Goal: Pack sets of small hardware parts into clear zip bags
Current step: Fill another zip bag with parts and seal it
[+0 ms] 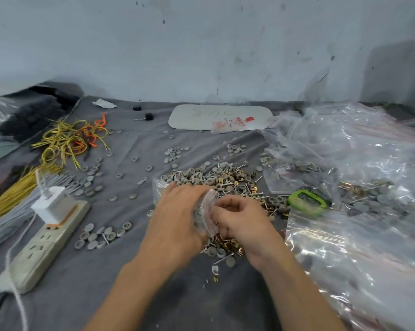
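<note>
At lower centre of the frame both forearms reach in over the grey cloth. The left hand and right hand meet on a clear zip bag with a red-striped closure, held between them just above the near edge of the heap of hardware parts. The left fingers are curled round the bag's left side; the right fingers pinch narrowly at its mouth edge. Motion blur prevents any finding on whether the mouth is open or sealed, or what the bag contains. Judgement: the step in hand is opening or closing one bag at the pile; the next move calls for a firm hold on the mouth while screws, grey caps and brass clips are gathered from the heap directly beyond. At lower left lies a power strip with a white charger plugged in. At right, a mass of clear bags, some filled, and a green-framed device. Further off at upper left, yellow and orange ties; at upper centre, a white tray against the wall.
</note>
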